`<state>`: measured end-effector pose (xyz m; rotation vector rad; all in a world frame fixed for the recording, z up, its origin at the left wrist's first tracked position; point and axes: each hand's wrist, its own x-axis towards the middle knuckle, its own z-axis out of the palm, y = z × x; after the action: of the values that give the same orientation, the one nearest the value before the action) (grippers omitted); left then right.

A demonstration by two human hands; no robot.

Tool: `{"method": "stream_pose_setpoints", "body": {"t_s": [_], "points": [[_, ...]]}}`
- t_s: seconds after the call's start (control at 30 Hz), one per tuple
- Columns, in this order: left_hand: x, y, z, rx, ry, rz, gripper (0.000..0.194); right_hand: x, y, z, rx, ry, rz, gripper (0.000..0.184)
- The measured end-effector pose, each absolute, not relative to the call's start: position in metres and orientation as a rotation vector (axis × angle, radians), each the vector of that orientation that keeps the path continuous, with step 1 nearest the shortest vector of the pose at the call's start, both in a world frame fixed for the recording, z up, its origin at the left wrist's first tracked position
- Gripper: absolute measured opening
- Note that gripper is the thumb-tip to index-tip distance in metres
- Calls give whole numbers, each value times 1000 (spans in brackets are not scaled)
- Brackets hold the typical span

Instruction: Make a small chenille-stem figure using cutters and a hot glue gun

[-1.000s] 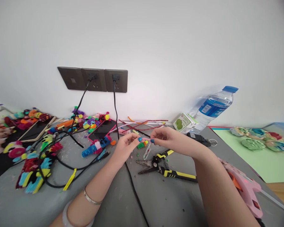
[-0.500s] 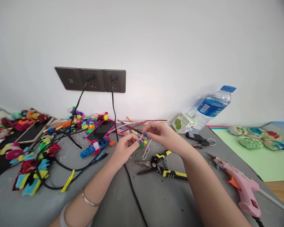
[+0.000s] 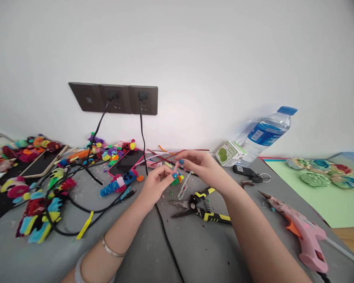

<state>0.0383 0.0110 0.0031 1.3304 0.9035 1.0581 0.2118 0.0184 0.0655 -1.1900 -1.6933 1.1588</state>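
Note:
A short pink pipe cleaner (image 3: 176,166) is pinched between my two hands above the table. My left hand (image 3: 157,186) grips its lower end between thumb and curled fingers. At the upper end, my right hand (image 3: 200,168) has thumb and index finger closed on it. Just behind my left fingertips lies a small green and orange piece (image 3: 177,180). A thin silvery loop (image 3: 183,188) rests below my right hand. Closer to me are yellow and black wire strippers (image 3: 192,205) with jaws apart, partly covered by my right forearm.
A pink glue gun (image 3: 308,236) lies at right beside keys (image 3: 255,175). A water bottle (image 3: 267,131) and a juice carton (image 3: 228,153) lean by the wall. Black cables (image 3: 168,239) cross the table. Fuzzy craft figures (image 3: 41,216) and a phone (image 3: 126,162) crowd the left.
My right hand has moved left, close to my left hand. The pink pipe cleaner, stretched sideways between them before, now stands up short between the fingertips. The glue gun is uncovered.

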Motion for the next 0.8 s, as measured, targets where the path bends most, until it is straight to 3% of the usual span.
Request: {"method": "stream_pose_setpoints", "body": {"t_s": [0.53, 0.8], "points": [[37, 15, -2, 1202, 975, 1158, 30, 205, 21, 53, -1200, -1750, 1181, 16], [37, 9, -6, 1850, 1160, 1026, 15, 213, 24, 56, -1244, -1603, 1121, 13]]}}
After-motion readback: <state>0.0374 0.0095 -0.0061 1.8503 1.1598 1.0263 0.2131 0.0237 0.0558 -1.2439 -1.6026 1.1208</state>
